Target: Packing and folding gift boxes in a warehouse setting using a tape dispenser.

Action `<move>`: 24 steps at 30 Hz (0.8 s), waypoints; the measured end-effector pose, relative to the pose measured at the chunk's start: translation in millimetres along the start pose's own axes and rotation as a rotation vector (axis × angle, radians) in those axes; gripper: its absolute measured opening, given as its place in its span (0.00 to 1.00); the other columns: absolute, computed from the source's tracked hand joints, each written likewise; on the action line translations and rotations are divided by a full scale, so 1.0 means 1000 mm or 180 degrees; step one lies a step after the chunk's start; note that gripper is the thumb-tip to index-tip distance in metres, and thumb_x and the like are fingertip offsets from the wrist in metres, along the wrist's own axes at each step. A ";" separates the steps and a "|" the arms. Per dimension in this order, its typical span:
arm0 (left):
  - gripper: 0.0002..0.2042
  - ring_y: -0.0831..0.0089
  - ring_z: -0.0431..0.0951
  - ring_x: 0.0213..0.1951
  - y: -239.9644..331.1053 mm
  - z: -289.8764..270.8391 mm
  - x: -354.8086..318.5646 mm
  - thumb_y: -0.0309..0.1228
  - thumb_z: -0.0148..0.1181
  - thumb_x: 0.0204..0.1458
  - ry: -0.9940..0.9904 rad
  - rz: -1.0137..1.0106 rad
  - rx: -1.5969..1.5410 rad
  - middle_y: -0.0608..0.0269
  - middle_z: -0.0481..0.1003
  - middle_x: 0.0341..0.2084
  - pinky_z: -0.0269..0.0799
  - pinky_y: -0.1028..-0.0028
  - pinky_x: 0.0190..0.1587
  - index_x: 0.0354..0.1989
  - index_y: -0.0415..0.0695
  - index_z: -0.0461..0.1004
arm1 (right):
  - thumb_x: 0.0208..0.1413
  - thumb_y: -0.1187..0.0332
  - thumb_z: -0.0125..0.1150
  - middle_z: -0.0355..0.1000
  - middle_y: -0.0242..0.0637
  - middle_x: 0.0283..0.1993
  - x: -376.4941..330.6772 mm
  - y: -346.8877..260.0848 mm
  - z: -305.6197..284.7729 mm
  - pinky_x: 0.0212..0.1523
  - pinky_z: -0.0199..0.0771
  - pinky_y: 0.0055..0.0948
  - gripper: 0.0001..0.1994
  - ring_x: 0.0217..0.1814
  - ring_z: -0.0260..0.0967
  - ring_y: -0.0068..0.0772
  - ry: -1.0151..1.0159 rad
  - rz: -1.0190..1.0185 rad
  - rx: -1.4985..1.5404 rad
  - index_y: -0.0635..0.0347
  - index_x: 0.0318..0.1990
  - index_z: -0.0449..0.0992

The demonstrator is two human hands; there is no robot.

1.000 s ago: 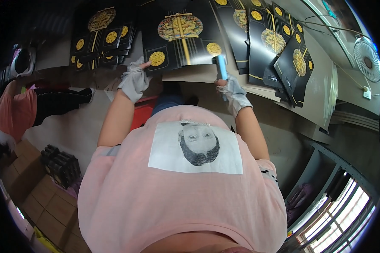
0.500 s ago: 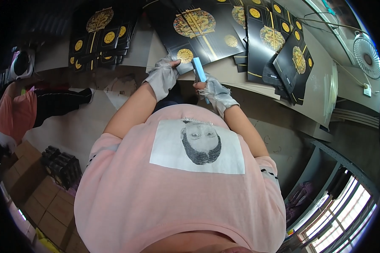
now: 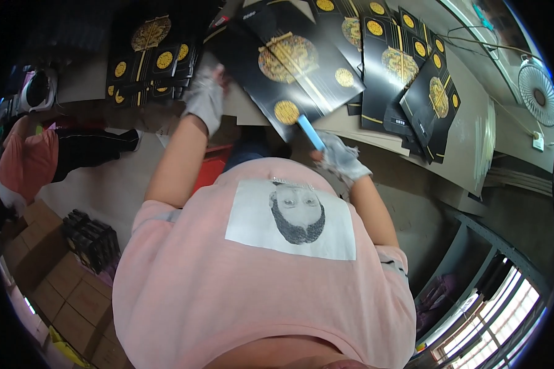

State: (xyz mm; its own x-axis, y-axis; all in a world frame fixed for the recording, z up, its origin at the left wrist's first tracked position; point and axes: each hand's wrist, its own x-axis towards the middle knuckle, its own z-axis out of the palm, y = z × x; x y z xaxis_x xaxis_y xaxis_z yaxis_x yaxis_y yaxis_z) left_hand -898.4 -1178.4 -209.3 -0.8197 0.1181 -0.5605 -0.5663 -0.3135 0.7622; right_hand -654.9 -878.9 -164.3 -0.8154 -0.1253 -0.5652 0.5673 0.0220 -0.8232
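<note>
- Left hand (image 3: 206,101): gloved in grey, now raised toward the upper centre-left of the frame, farther up and left than half a second ago; fingers at the left edge of the black sheet (image 3: 292,64); whether clamped on it, cannot tell.
- Right hand (image 3: 340,158): gloved, at centre frame just below the counter (image 3: 474,132) edge, closed around a light blue tool (image 3: 311,132); lower and farther right than before.
- Hands now well apart; half a second ago close together near the sheet's lower gold disc.
- Light blue tool: tilted, upper tip touching the lower corner of the black sheet beside the gold disc.
- Black sheet: gold-patterned, lying askew in the upper centre, overhanging the counter edge; shifted toward the upper left since the earlier frames.
- Further black and gold sheets: one stack (image 3: 154,61) at upper left, another (image 3: 406,67) fanned at upper right, unchanged.
- Seated person in a pink top (image 3: 28,163) at the left edge; white fan (image 3: 538,92) at upper right.
</note>
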 end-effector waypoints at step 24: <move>0.32 0.50 0.66 0.54 0.118 0.089 -0.006 0.57 0.48 0.48 -0.0668 0.0503 0.5809 0.46 0.69 0.49 0.59 0.63 0.55 0.49 0.39 0.68 | 0.42 0.52 0.64 0.66 0.47 0.34 -0.101 -0.002 -0.074 0.39 0.64 0.37 0.23 0.38 0.65 0.50 0.0661 -0.1493 -0.2054 0.66 0.35 0.69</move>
State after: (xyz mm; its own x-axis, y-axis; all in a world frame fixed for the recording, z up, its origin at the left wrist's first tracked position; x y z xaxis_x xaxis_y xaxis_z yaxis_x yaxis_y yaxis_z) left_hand -968.1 -1132.6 -87.1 -0.7829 0.3389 -0.5218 0.2477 0.9391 0.2383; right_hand -582.2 -793.2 -108.8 -0.9917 -0.0786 -0.1013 0.0362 0.5866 -0.8090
